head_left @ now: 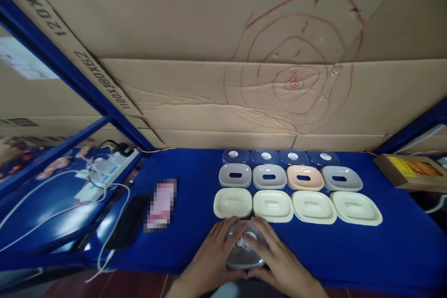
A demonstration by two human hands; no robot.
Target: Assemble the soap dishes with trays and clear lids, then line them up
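My left hand (213, 252) and my right hand (281, 256) close around a soap box (244, 260) with a clear lid at the table's front edge. Fingers of both hands lie over its top, by a white round sticker, and the thumbs are at its near side. Just beyond the hands is a row of cream soap dish bases (232, 204). Behind these lie grey slotted soap trays (268, 170) and one peach slotted tray (305, 171). Clear lids (264, 158) with white stickers form the back row.
A blue table (195, 214) carries everything. To the left lie a black phone (127, 223), a blurred-out pink item (161, 205), white cables and a power strip (111, 172). An open cardboard box (394, 172) stands right. A cardboard wall (195, 98) with red rings rises behind.
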